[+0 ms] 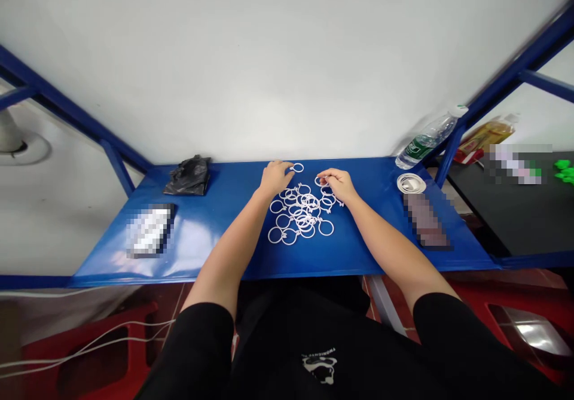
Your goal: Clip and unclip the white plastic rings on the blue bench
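A loose heap of white plastic rings (306, 230), each with a small tab like a curtain ring's, lies on the blue tabletop (233, 232) in front of me. Beyond the heap on the left, my left hand (275, 177) pinches one white curtain ring (298, 167) by its tab end between thumb and fingers. At the heap's far right side, my right hand (337, 183) has its fingertips closed on another white curtain ring (317, 180), partly hidden by the fingers. Several rings lie just under and beside the right hand.
A crumpled black plastic bag (188, 175) and a blurred-out flat object (151, 230) lie at left. On the right are a water bottle (426, 141), a coiled white cable (411, 183) and another blurred object (426, 220). Blue metal bars (119, 164) flank the table; a wall stands behind.
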The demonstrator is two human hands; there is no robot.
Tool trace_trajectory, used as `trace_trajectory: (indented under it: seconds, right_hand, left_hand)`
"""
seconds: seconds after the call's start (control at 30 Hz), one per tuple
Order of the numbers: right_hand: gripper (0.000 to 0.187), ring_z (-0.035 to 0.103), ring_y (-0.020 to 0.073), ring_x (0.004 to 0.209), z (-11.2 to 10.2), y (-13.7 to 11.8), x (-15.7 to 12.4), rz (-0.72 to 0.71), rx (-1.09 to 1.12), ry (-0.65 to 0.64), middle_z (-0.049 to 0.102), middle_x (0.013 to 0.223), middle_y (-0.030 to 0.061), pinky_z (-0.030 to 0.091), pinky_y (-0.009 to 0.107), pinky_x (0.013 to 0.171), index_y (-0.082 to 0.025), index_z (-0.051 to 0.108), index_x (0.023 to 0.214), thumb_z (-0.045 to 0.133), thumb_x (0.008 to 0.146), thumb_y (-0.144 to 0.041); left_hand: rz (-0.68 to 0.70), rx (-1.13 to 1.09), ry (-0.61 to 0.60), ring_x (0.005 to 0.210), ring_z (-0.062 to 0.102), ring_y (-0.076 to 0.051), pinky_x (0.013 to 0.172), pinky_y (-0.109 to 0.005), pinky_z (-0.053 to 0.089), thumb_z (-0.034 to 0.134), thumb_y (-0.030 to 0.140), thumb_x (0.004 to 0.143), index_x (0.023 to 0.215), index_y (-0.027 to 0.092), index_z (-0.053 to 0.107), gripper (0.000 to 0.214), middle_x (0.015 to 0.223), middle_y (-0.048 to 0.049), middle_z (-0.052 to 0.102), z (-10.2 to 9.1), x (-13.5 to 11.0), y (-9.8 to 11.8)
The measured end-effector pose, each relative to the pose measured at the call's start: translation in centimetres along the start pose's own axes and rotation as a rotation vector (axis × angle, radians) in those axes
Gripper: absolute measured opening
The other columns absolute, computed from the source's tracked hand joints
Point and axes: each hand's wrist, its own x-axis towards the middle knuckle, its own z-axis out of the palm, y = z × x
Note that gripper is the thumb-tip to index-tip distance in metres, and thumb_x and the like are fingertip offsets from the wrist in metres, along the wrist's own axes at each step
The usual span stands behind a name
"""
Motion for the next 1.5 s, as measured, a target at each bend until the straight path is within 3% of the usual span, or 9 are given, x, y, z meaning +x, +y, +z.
trace_trajectory:
  seconds: [0.13,0.3,0.43,0.5,0.6,0.73,0.93,1.13,1.5]
  right_hand:
    - [0.028,0.074,0.0178,0.074,0.0,-0.3,-0.2,-0.019,-0.011,-0.037,0.079,0.085,0.0043,0.060,0.030,0.071,-0.021,0.084,0.089,0.058,0.079,-0.026]
    - [0.028,0.076,0.0180,0.079,0.0,-1.0,-0.5,-0.079,-0.058,-0.056,0.081,0.089,0.0049,0.062,0.031,0.078,-0.022,0.085,0.089,0.058,0.082,-0.023]
    - [0.033,0.078,0.0188,0.085,0.4,-1.2,-0.6,-0.124,-0.120,-0.092,0.082,0.092,0.0045,0.061,0.034,0.084,-0.023,0.086,0.093,0.056,0.081,-0.017]
    - [0.036,0.078,0.0187,0.085,0.6,-1.3,-0.7,-0.137,-0.137,-0.105,0.083,0.093,0.0040,0.061,0.035,0.086,-0.024,0.087,0.094,0.055,0.081,-0.015]
    - [0.037,0.078,0.0190,0.085,0.7,-1.6,-0.8,-0.148,-0.156,-0.112,0.083,0.092,0.0028,0.062,0.035,0.088,-0.025,0.087,0.092,0.054,0.079,-0.014]
    - [0.037,0.078,0.0196,0.084,0.4,-1.8,-0.9,-0.171,-0.185,-0.101,0.083,0.088,0.0017,0.062,0.036,0.087,-0.026,0.087,0.085,0.053,0.076,-0.013]
    - [0.033,0.078,0.0202,0.082,0.1,-2.1,-1.3,-0.218,-0.207,0.008,0.083,0.087,0.0015,0.064,0.037,0.083,-0.027,0.086,0.078,0.055,0.078,-0.015]
    - [0.027,0.079,0.0216,0.085,0.4,-2.5,-1.8,-0.243,-0.247,-0.003,0.084,0.092,0.0039,0.064,0.038,0.084,-0.027,0.087,0.100,0.064,0.087,-0.026]
    - [0.028,0.078,0.0205,0.085,0.1,-1.9,-1.3,-0.203,-0.191,0.018,0.083,0.090,0.0034,0.063,0.037,0.086,-0.025,0.087,0.092,0.060,0.084,-0.022]
  left_hand:
    - [-0.040,0.052,-0.159,0.116,0.065,-0.035,0.101,-0.047,0.049,0.071,0.022,0.088,0.117,0.028,0.081,0.031,0.121,-0.0142,0.072,0.8,2.5,-0.6]
    - [-0.064,-0.041,-0.072,0.106,0.069,-0.032,0.098,-0.044,0.049,0.068,0.029,0.095,0.094,0.022,0.075,0.010,0.106,-0.0145,0.075,1.1,1.9,-0.9]
    - [-0.207,-0.425,0.070,0.076,0.069,-0.021,0.079,-0.034,0.052,0.057,0.036,0.103,0.106,0.024,0.066,0.015,0.093,-0.0065,0.078,0.6,0.0,-1.0]
    - [-0.272,-0.640,0.131,0.065,0.065,-0.016,0.070,-0.030,0.052,0.060,0.043,0.101,0.103,0.022,0.065,0.022,0.086,-0.0048,0.077,0.2,-0.8,-0.9]
    - [-0.315,-0.864,0.170,0.065,0.066,-0.015,0.068,-0.029,0.053,0.072,0.050,0.090,0.100,0.018,0.069,0.034,0.083,-0.0058,0.077,-0.3,-2.3,-0.7]
    - [-0.391,-1.035,0.189,0.071,0.071,-0.016,0.073,-0.030,0.056,0.076,0.050,0.081,0.111,0.016,0.075,0.045,0.097,-0.0096,0.081,-0.5,-3.9,-0.6]
    - [-0.471,-1.098,0.172,0.074,0.074,-0.018,0.076,-0.032,0.059,0.071,0.044,0.080,0.110,0.015,0.079,0.043,0.100,-0.0119,0.082,0.2,-3.9,-0.6]
    - [-0.462,-1.082,0.193,0.069,0.073,-0.017,0.077,-0.034,0.062,0.073,0.037,0.075,0.105,0.014,0.082,0.039,0.094,-0.0107,0.083,0.7,-3.9,-0.4]
    - [-0.474,-1.051,0.184,0.074,0.076,-0.019,0.081,-0.037,0.063,0.073,0.036,0.076,0.104,0.014,0.082,0.036,0.096,-0.0108,0.083,0.6,-4.0,-0.5]
